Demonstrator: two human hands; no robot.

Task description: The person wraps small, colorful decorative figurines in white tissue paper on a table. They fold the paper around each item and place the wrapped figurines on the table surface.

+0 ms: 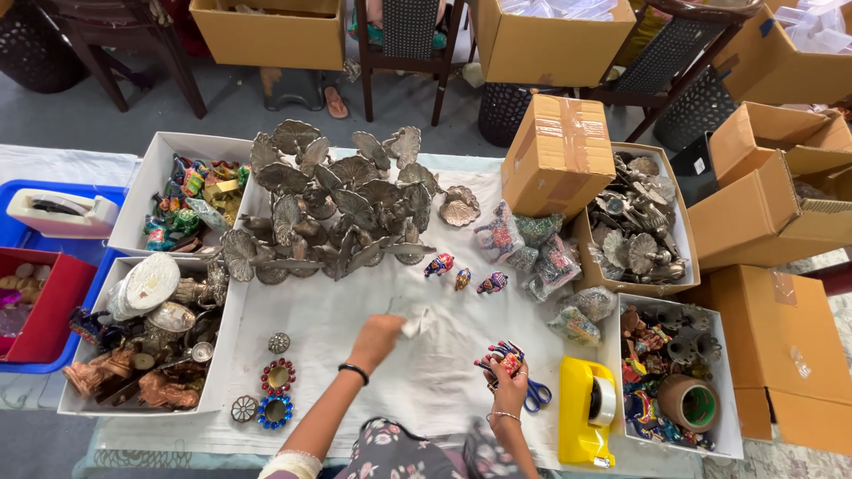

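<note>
left hand (377, 335): fingers clamped on a white wrap (417, 321), left of the yellow tape dispenser (586, 410) | right hand (508, 377): fingers closed around a colourful figurine (503, 359), just left of the dispenser, blue scissors (535, 395) beside.

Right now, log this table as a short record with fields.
left hand: grips a crumpled white wrap over the white cloth
right hand: holds a small multicoloured figurine
near right hand: blue-handled scissors, yellow tape dispenser
centre: heap of grey metal peacock pieces
sides: white trays of ornaments, brown cardboard boxes
</note>
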